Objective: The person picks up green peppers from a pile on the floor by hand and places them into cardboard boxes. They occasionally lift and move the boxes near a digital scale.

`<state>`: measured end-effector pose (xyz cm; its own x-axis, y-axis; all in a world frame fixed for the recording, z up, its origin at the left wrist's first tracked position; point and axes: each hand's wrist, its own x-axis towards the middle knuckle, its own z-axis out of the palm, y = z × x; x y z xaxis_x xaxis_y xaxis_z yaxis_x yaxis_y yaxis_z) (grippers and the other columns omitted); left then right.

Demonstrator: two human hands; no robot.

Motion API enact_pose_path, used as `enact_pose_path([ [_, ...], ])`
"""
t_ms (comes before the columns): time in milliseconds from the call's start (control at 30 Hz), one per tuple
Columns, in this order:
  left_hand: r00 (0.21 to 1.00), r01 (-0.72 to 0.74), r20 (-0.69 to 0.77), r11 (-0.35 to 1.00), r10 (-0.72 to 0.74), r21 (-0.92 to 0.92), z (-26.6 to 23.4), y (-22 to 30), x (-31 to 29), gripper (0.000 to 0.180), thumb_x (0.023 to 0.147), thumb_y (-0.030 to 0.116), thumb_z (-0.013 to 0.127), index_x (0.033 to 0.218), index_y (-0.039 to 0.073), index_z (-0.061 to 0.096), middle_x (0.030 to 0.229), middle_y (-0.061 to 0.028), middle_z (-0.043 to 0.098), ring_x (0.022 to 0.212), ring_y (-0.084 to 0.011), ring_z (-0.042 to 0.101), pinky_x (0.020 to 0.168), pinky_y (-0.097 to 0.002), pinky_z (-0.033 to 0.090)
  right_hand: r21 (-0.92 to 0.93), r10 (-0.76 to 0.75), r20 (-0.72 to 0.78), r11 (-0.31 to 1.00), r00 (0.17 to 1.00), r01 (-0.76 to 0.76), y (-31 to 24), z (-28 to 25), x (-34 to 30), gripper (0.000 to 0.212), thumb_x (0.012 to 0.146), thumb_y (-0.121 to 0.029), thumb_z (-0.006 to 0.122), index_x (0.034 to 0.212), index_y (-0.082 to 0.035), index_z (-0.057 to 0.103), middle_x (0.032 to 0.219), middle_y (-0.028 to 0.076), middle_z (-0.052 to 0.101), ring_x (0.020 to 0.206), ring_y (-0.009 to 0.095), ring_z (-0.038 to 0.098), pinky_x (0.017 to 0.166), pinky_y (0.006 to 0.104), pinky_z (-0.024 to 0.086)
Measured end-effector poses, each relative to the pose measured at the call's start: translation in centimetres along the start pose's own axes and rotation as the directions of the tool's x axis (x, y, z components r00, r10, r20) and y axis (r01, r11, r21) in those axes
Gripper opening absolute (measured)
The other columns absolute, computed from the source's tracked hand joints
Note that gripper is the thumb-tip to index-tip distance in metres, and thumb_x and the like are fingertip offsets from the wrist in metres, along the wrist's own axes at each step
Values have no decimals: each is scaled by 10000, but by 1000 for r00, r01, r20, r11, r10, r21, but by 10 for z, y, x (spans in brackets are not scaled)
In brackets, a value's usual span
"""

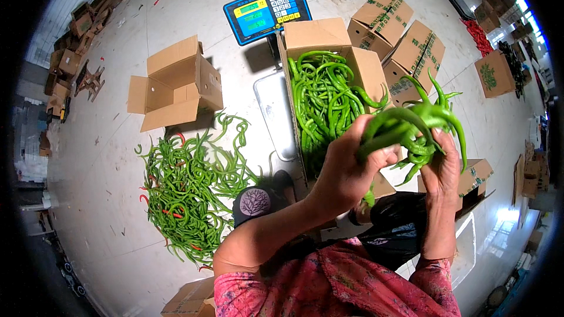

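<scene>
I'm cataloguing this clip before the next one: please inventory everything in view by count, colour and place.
Held peppers: a bunch, green, in both hands
Boxed peppers: many, green, inside the filled carton
Filled carton: one, brown, centre
Scale display: one, blue and black, top centre
Metal plate: one, silver, left of filled carton
Pepper pile: many, green with some red, floor at left
Open carton: one, brown, beyond the pile
Closed cartons: two, brown, right of filled carton
Red heap: one, red, upper right
Other cartons: several, brown, around the edges
Remaining edge clutter: too small to tell
Patterned shirt: one, pinkish red, bottom
Left hand: one, bare, right of centre
Right hand: one, bare, farther right
</scene>
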<state>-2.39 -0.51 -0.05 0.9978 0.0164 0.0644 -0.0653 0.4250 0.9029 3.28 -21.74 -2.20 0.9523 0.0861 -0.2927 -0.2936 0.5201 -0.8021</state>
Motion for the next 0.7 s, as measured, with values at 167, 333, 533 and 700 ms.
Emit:
enact_pose_path([
  [167, 994, 73, -96, 984, -57, 164, 11, -14, 9, 420, 902, 194, 645, 1224, -11, 469, 970, -77, 620, 870, -124, 606, 801, -275, 499, -445, -198, -28, 880, 980, 165, 9, 54, -15, 418, 856, -119, 685, 1225, -14, 520, 1042, 66, 628, 991, 159, 607, 883, 304, 495],
  [333, 989, -77, -127, 997, 75, -10, 28, -42, 10, 887, 779, 172, 784, 1419, -43, 209, 1218, -137, 524, 1097, -211, 546, 972, -322, 443, -733, -150, 316, 588, 937, 341, 37, 53, -19, 471, 870, -115, 614, 1296, 2, 451, 1166, 160, 552, 1074, 279, 560, 919, 359, 454],
  [533, 983, -52, -184, 987, 23, -152, 12, -38, 19, 595, 823, 64, 710, 1310, -33, 383, 1143, -102, 585, 1038, -149, 579, 899, -293, 480, -669, -137, 517, 551, 845, 498, 36, 51, -28, 611, 866, -60, 539, 1426, 46, 316, 1373, 223, 444, 1295, 323, 433, 1075, 373, 331],
  [700, 954, -239, -123, 940, 274, 245, 1, -32, 19, 282, 855, 103, 691, 1100, -5, 605, 1022, -115, 610, 949, -216, 599, 844, -345, 484, -449, -244, 551, 720, 798, 529, 31, 66, -42, 723, 830, 6, 528, 1478, 64, 214, 1473, 198, 354, 1391, 262, 329, 1142, 343, 241],
])
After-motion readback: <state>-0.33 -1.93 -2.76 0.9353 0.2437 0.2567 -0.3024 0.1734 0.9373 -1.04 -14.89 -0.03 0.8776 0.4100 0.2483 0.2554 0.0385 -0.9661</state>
